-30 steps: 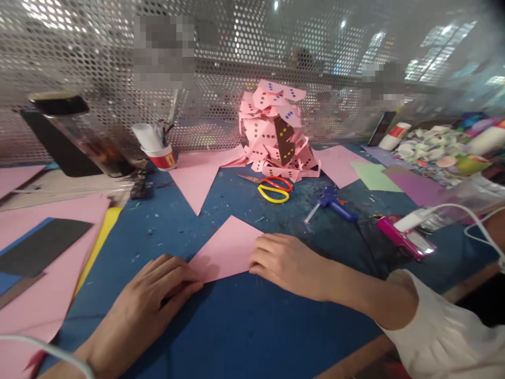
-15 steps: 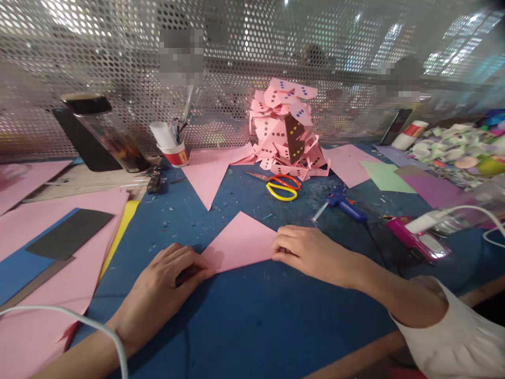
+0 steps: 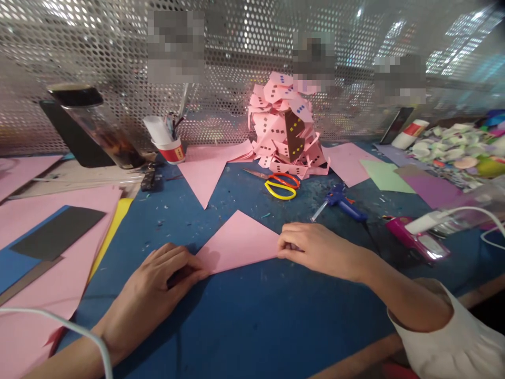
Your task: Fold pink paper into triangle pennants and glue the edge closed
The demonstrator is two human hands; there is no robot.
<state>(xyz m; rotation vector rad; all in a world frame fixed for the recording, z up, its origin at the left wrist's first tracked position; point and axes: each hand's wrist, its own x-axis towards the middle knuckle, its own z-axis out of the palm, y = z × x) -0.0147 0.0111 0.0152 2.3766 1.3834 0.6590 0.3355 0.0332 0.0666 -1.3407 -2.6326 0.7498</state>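
Observation:
A pink sheet of paper (image 3: 239, 243), folded into a triangle, lies on the blue table (image 3: 244, 326) with its peak pointing away from me. My left hand (image 3: 163, 284) pinches the triangle's left corner between thumb and fingers. At the opposite corner, my right hand (image 3: 311, 245) is closed on the paper, hiding that tip. The long folded edge faces me. Beyond the paper lie scissors (image 3: 281, 188) with one red and one yellow handle. A blue glue gun (image 3: 340, 202) rests just past my right hand.
Pink sheets (image 3: 90, 273) with dark and blue paper pieces cover the left side. A pink dotted paper model (image 3: 278, 129) stands at the back, near a paper cup (image 3: 169, 150) and a bottle (image 3: 100, 126). To the right are a magenta device (image 3: 416, 239) and paper scraps (image 3: 453, 145).
The view has shifted slightly. My right hand has moved a little to the right along with its corner, while the left stays on the other corner; the paper remains folded.

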